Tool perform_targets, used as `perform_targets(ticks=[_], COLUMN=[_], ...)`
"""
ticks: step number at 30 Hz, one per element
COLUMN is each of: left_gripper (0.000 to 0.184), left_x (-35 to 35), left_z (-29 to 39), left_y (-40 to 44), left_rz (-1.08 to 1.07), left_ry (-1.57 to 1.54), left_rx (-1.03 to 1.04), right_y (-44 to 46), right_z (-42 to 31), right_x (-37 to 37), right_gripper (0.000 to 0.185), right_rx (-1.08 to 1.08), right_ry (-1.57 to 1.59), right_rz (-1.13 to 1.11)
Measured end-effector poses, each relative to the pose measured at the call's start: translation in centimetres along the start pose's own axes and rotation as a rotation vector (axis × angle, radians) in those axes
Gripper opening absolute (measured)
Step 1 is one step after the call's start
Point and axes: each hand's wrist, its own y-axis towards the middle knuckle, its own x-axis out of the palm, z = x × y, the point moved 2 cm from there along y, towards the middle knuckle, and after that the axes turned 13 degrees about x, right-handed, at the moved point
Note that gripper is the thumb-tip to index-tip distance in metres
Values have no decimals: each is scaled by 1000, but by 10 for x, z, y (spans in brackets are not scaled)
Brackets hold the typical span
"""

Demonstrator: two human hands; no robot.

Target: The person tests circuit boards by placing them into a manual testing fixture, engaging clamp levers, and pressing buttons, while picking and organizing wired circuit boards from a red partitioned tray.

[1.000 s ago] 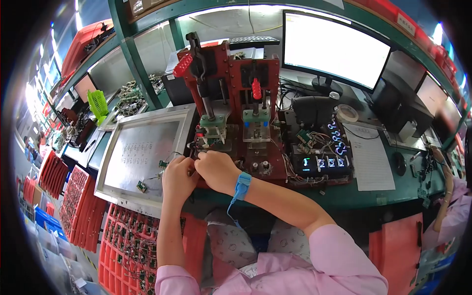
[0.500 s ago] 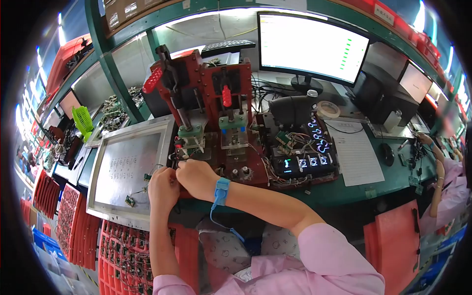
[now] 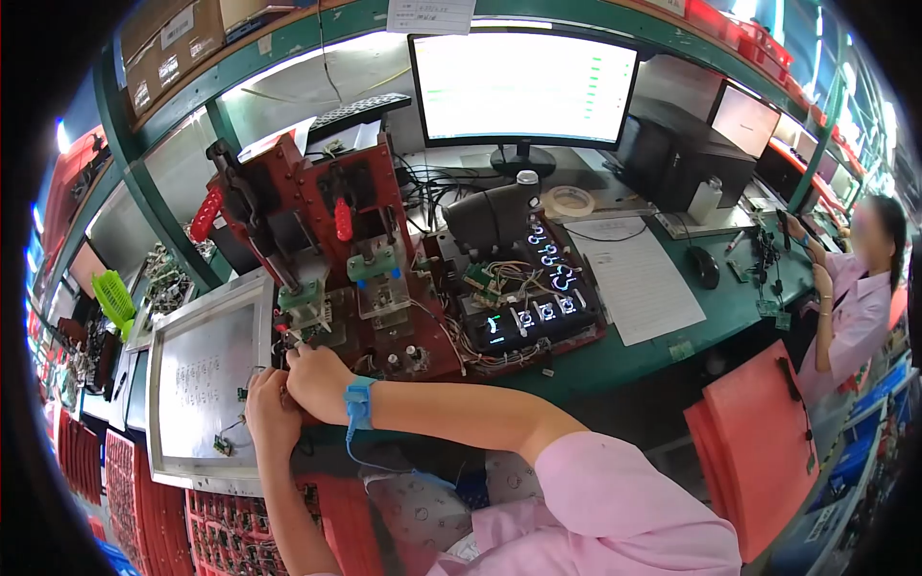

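Observation:
My left hand [image 3: 273, 411] is closed, fingers curled, beside the right edge of a metal-framed tray [image 3: 206, 477]. Touching or almost touching it, my right hand [image 3: 322, 386] is also closed, fingers bent in front of the left-hand clamp of a red test fixture [image 3: 437, 350]. Whatever the fingers hold is hidden. A small green circuit board [image 3: 243, 394] shows just left of my left hand, and another small board [image 3: 223, 445] with a wire lies on the tray. Above my right hand is the clamp's green press plate [image 3: 303, 296]. A blue wrist strap [image 3: 358, 403] circles my right wrist.
A black control box [image 3: 519, 331] with lit digits stands right of the fixture, below a monitor [image 3: 523, 86]. Further right are a paper sheet [image 3: 634, 278], a mouse [image 3: 702, 268] and a co-worker [image 3: 845, 307]. Red trays [image 3: 240, 528] of boards stand below the bench.
The view has turned right, so the bench appears further left and more of the co-worker shows. My hands stay closed together by the fixture.

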Motion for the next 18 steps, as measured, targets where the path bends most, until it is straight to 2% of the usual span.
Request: perform_targets(ticks=[12,18], left_gripper=[11,7], left_x=[1,2], left_z=[-5,-5], left_y=[-1,-2], left_rz=[18,-22], left_ry=[-50,39], left_rx=[1,-29], right_y=[-3,-7], right_z=[-1,-7], right_x=[0,0], right_gripper=[9,13], right_rx=[6,44], right_ry=[-37,-111], right_rz=[-4,-13])
